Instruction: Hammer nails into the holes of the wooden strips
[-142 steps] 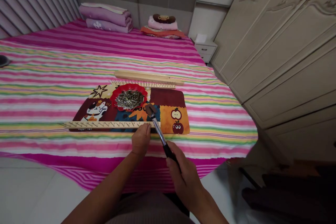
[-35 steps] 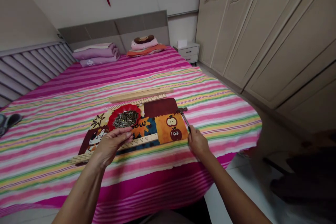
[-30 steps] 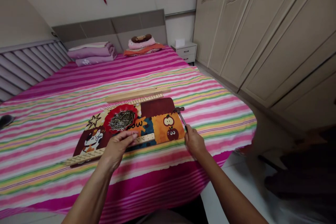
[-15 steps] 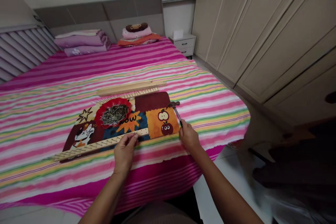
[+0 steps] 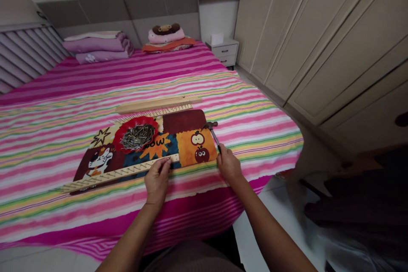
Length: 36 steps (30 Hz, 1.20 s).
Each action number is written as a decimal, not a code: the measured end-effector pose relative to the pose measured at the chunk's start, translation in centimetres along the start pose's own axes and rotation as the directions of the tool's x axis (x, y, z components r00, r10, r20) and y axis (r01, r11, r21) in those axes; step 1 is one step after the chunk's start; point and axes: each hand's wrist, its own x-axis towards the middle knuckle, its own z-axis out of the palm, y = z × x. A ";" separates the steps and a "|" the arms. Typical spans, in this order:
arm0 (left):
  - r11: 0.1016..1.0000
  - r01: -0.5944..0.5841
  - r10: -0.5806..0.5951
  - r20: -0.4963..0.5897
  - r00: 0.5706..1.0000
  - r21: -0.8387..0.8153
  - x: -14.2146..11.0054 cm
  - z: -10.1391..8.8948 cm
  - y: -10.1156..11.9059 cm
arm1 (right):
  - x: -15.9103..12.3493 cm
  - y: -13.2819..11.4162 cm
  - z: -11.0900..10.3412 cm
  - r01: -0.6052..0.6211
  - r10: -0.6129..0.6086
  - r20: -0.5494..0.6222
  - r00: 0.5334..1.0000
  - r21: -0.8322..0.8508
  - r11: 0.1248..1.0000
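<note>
My right hand (image 5: 228, 165) is wrapped round the handle of a hammer (image 5: 214, 134), whose dark head rests over the right edge of a patterned mat (image 5: 186, 119). Along the mat's near edge lies a wooden strip (image 5: 127, 171) with a row of nails standing in it. The thumb and fingers of my left hand (image 5: 157, 180) are pinched together at the strip, close to its right end; what is between the fingertips is too small to make out. A red dish (image 5: 119, 143) heaped with loose nails (image 5: 138, 137) sits on the mat beyond the strip.
Behind the mat lie a second strip with nails (image 5: 172, 110) and a plain wooden piece (image 5: 153, 104). Everything rests on a bed with a striped cover (image 5: 255, 119). Folded bedding (image 5: 97, 46) is by the headboard (image 5: 105, 10). Wardrobes (image 5: 302, 29) line the right side.
My left hand has slid a little to the right along the strip, nearer its end, still pinched. The hammer and my right hand have stayed almost still. The view has shifted slightly.
</note>
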 end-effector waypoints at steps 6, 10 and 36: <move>0.998 0.043 -0.042 -0.009 0.999 0.043 -0.1 0.3 -0.1 | 0.1 0.1 0.0 0.002 -0.002 0.014 1.000 -0.001 1.000; 0.996 0.051 -0.049 -0.027 0.998 0.071 -0.2 0.3 -0.5 | 0.1 0.2 0.1 0.011 -0.011 0.000 1.000 0.012 1.000; 0.909 -0.225 0.233 0.021 0.972 0.352 -0.1 1.2 -2.3 | -10.5 -4.5 -6.0 -0.086 -0.326 0.247 0.912 0.895 0.437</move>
